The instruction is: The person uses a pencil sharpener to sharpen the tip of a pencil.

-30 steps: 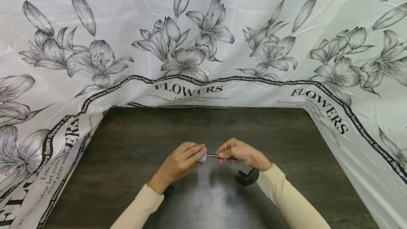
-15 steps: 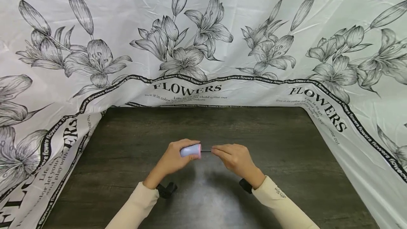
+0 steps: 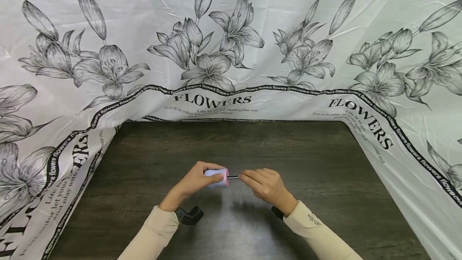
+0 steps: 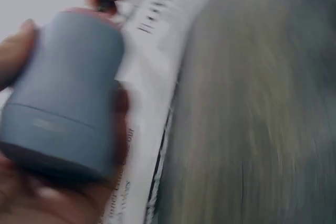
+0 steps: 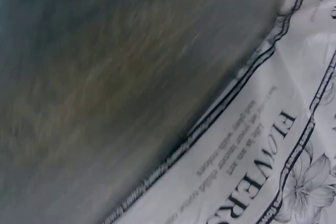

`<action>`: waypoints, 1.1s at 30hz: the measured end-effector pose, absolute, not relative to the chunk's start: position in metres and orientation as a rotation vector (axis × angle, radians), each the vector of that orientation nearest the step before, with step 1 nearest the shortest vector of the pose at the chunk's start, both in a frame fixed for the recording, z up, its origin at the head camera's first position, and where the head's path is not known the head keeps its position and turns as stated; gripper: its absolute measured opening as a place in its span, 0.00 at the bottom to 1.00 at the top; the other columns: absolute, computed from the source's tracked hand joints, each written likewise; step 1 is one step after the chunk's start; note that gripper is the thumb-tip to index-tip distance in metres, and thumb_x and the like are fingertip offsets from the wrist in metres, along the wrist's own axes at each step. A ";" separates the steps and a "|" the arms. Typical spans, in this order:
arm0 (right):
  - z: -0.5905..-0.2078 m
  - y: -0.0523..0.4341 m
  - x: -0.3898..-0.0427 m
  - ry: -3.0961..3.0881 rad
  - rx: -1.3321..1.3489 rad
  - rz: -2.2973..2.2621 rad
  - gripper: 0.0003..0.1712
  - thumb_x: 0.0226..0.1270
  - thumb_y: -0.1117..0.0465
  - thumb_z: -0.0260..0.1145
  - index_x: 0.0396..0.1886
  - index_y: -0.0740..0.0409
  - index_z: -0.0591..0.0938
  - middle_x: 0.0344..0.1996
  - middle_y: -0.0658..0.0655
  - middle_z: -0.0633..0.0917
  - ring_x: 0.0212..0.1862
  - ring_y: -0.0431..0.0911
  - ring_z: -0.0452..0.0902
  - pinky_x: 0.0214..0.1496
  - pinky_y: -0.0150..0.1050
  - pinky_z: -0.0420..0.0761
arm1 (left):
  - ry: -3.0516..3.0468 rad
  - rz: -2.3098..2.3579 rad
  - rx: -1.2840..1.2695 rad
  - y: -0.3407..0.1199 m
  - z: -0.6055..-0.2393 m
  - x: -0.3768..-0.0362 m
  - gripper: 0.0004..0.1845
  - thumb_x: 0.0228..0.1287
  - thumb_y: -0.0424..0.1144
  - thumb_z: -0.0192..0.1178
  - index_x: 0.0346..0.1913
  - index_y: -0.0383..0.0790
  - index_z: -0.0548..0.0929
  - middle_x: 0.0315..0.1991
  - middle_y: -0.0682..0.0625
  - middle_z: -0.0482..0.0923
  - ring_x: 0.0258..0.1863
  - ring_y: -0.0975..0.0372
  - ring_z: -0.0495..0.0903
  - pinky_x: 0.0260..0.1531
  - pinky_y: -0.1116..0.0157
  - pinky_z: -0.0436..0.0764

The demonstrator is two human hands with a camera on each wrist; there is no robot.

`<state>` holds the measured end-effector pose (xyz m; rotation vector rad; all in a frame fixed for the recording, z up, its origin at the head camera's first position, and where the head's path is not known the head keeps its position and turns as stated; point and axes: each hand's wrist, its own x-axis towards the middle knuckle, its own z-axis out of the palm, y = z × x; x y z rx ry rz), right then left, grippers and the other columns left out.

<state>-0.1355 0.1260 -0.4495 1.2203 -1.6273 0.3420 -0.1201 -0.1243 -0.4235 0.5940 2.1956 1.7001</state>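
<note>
Q. What is shown at the left?
A. A light-blue cylinder (image 3: 215, 172) is gripped by the left hand (image 3: 193, 183), the thumb laid over its near side. The cylinder is held above the middle of the dark table (image 3: 231, 143), lying on its side, with its pink end (image 3: 226, 177) turned to the right. In the left wrist view, its blue wall is seen blurred.

Q. And between the hands?
A. A thin dark rod (image 3: 233, 177) is seen bridging the gap, its left tip meeting the pink end. How deep it is seated, if at all, cannot be told.

Q. At the right?
A. The rod's other end is pinched in the fingertips of the right hand (image 3: 265, 183); its remaining length is hidden there. Neither hand is shown in the right wrist view.

Q. Which step is judged to be in hand?
A. The rod appears to be worked at the pink end; whether insertion, turning or withdrawal is meant cannot be told.

Q. What is called for next?
A. Presumably, the cylinder should be kept steady and the rod in line with it, since sideways force might cause binding.
</note>
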 end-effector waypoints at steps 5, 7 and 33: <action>-0.442 0.127 -0.130 -1.953 1.210 0.770 0.07 0.66 0.64 0.64 0.33 0.59 0.87 0.27 0.52 0.87 0.21 0.37 0.78 0.22 0.26 0.76 | 2.690 1.563 1.007 -0.112 -0.428 -0.111 0.26 0.53 0.39 0.71 0.56 0.34 0.81 0.48 0.43 0.81 0.37 0.62 0.79 0.33 0.67 0.80; -0.438 0.130 -0.128 -2.181 1.204 1.089 0.05 0.63 0.66 0.66 0.35 0.60 0.87 0.27 0.54 0.87 0.22 0.35 0.78 0.22 0.26 0.75 | 2.918 1.398 1.276 -0.108 -0.432 -0.109 0.29 0.47 0.37 0.74 0.56 0.34 0.80 0.50 0.44 0.79 0.43 0.59 0.79 0.39 0.65 0.81; -0.438 0.136 -0.127 -2.268 1.135 0.816 0.12 0.55 0.63 0.72 0.41 0.56 0.87 0.35 0.51 0.89 0.33 0.41 0.85 0.33 0.32 0.82 | 3.158 1.174 1.536 -0.106 -0.444 -0.114 0.27 0.53 0.40 0.72 0.55 0.32 0.80 0.49 0.43 0.79 0.47 0.55 0.79 0.44 0.61 0.80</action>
